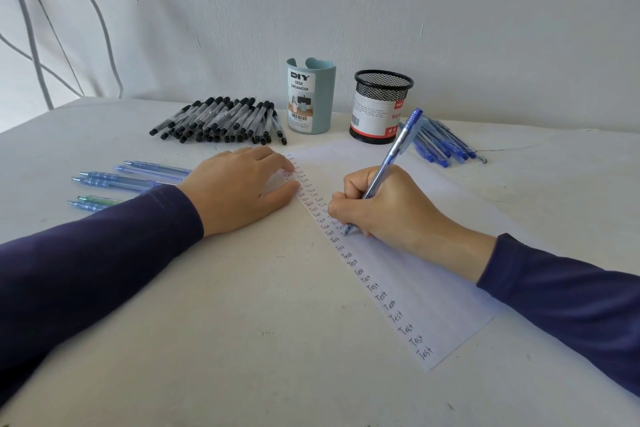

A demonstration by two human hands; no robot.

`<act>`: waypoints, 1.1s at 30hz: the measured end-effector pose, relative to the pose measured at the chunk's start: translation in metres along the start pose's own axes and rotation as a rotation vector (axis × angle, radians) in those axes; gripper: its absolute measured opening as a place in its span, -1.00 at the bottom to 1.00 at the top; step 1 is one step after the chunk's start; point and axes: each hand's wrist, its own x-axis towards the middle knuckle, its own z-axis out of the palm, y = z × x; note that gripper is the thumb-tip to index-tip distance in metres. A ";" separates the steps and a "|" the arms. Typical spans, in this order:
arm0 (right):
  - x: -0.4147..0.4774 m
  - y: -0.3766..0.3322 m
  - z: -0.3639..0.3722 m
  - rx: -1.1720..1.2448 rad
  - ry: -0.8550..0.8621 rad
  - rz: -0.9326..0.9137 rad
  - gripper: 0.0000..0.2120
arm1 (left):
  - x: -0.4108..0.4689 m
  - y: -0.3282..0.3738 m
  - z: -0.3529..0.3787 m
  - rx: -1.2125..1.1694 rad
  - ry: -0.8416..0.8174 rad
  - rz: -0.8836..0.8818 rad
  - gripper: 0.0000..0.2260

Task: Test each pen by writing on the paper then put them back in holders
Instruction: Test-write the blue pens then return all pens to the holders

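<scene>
My right hand [391,208] grips a blue pen [394,152] with its tip touching the white paper [426,274], beside columns of the handwritten word "Test". My left hand [239,185] lies flat with straight fingers on the paper's left edge. A pale blue desk organizer [310,97] and a black mesh holder [381,107] stand at the back. Several black-capped pens [221,120] lie in a pile left of the organizer. Several blue pens [440,144] lie right of the mesh holder.
Several clear blue pens and a green one [117,180] lie on the table to the left of my left arm. A white wall rises directly behind the holders. Cables hang at the far left.
</scene>
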 end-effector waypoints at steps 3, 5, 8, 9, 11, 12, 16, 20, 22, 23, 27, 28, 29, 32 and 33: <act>0.000 0.001 0.000 0.029 -0.001 0.008 -0.64 | 0.000 0.000 0.000 -0.003 0.001 -0.004 -0.34; 0.000 0.002 0.000 0.028 0.005 -0.006 -0.64 | 0.000 0.000 0.000 -0.003 0.008 -0.008 -0.33; 0.001 0.002 0.000 0.025 0.012 -0.014 -0.64 | 0.000 0.001 0.000 0.003 0.001 -0.008 -0.33; 0.001 0.002 0.000 0.022 0.007 -0.014 -0.64 | 0.000 0.000 0.000 0.005 -0.002 -0.007 -0.33; 0.000 0.002 -0.001 0.014 -0.003 -0.017 -0.63 | 0.000 0.000 0.000 0.005 -0.004 -0.005 -0.34; 0.000 0.002 -0.001 0.013 -0.002 -0.021 -0.63 | 0.000 0.000 0.000 0.003 -0.004 -0.004 -0.37; 0.002 0.004 -0.003 0.014 0.011 -0.030 -0.65 | -0.001 0.002 -0.002 -0.006 -0.004 -0.005 -0.41; 0.002 0.004 -0.004 0.004 -0.006 -0.021 -0.65 | -0.001 0.003 -0.003 -0.009 -0.010 -0.007 -0.43; 0.002 0.004 -0.004 0.000 -0.010 -0.015 -0.64 | -0.001 0.003 -0.003 -0.011 -0.010 -0.005 -0.43; 0.002 0.004 -0.004 0.000 -0.004 -0.018 -0.63 | -0.001 0.003 -0.003 -0.007 -0.010 -0.004 -0.42; 0.004 0.005 -0.003 -0.009 0.001 -0.033 -0.57 | -0.001 0.002 -0.003 -0.001 -0.008 -0.008 -0.36; 0.004 0.005 -0.003 -0.013 -0.003 -0.028 -0.57 | -0.001 0.003 -0.003 -0.001 -0.006 -0.007 -0.34; 0.004 0.004 -0.003 -0.012 -0.004 -0.022 -0.56 | -0.001 0.003 -0.004 0.000 -0.005 -0.005 -0.34; 0.003 0.004 -0.002 -0.009 -0.005 -0.016 -0.56 | -0.001 0.003 -0.004 -0.002 -0.017 -0.010 -0.42; 0.003 0.004 -0.002 -0.010 -0.006 -0.017 -0.56 | -0.001 0.003 -0.004 -0.004 -0.022 -0.013 -0.44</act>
